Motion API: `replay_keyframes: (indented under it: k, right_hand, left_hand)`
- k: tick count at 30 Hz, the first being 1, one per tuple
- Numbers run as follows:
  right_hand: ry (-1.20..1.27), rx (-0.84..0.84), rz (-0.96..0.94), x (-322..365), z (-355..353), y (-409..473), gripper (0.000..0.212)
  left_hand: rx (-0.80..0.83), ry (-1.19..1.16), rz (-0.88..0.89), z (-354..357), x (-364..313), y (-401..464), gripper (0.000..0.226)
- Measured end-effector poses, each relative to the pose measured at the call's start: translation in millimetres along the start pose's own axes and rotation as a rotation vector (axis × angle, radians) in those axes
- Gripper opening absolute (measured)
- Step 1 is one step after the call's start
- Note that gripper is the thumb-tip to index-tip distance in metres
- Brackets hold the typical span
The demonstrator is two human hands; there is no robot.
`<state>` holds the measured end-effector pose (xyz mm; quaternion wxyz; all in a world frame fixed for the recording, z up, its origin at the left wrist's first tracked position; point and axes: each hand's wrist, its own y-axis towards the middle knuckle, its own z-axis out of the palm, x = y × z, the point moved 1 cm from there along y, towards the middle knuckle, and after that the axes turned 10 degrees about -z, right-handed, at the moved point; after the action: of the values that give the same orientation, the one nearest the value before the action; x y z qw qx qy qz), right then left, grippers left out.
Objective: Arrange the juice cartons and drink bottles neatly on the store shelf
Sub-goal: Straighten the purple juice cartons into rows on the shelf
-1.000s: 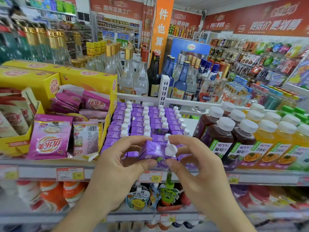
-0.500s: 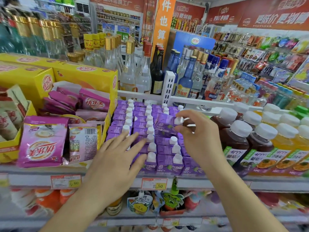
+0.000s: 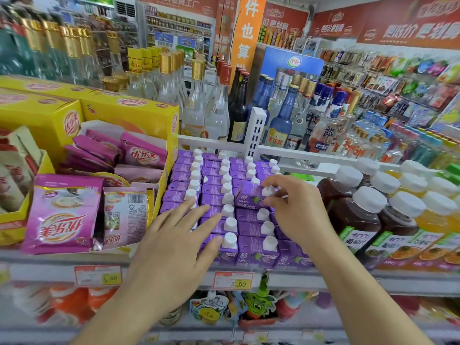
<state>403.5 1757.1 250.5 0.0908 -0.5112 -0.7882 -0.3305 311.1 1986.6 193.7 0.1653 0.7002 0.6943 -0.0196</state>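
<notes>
Several rows of small purple juice cartons (image 3: 214, 185) with white caps fill the middle of the shelf (image 3: 174, 275). One purple carton (image 3: 249, 196) sits raised and tilted above its row, and my right hand (image 3: 296, 210) pinches it by the white cap. My left hand (image 3: 174, 240) lies flat with straight fingers on the front cartons at the left of the block. Dark juice bottles (image 3: 356, 217) and orange juice bottles (image 3: 428, 220) with white caps stand to the right.
Yellow display boxes with pink sachets (image 3: 62, 215) stand left of the cartons. Behind a white rail (image 3: 311, 155), glass liquor bottles (image 3: 216, 105) crowd the far side. Price tags (image 3: 234, 281) hang on the shelf edge; pouches (image 3: 211, 310) fill the shelf below.
The right hand carried the carton from the shelf's front edge back into the rows. The left hand let go of it and came to rest flat on the front cartons.
</notes>
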Motion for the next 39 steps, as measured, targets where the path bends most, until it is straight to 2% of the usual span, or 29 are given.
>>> replay_keyframes:
  k: [5, 9, 14, 21, 30, 32, 39]
  right_hand:
    - [-0.082, 0.093, -0.012, 3.2, -3.1, 3.2, 0.039]
    - [-0.086, 0.179, 0.017, -3.5, 6.4, 4.0, 0.026]
    - [-0.063, 0.108, -0.059, 4.9, 12.6, 4.9, 0.022]
    - [0.015, 0.254, -0.082, 22.1, 39.0, 32.8, 0.018]
    - [0.018, 0.321, -0.11, 23.3, 43.1, 42.1, 0.013]
    - [-0.001, 0.302, -0.152, 25.3, 43.6, 41.0, 0.015]
    - [0.111, 0.041, -0.224, 39.3, 0.0, 32.8, 0.021]
  left_hand:
    - [0.016, -0.013, -0.008, 0.7, 1.0, -1.4, 0.065]
    - [0.014, 0.004, 0.003, -2.5, -1.8, -0.9, 0.066]
    - [0.019, -0.029, -0.01, 0.2, 0.1, -1.2, 0.065]
    - [0.009, -0.015, -0.007, -4.6, -2.3, -1.6, 0.068]
    - [0.015, -0.039, -0.007, -1.5, -0.2, -3.0, 0.066]
    - [-0.003, -0.046, 0.005, -2.0, 0.5, -2.9, 0.066]
    - [-0.137, -0.152, 0.005, 0.7, -0.3, -4.8, 0.06]
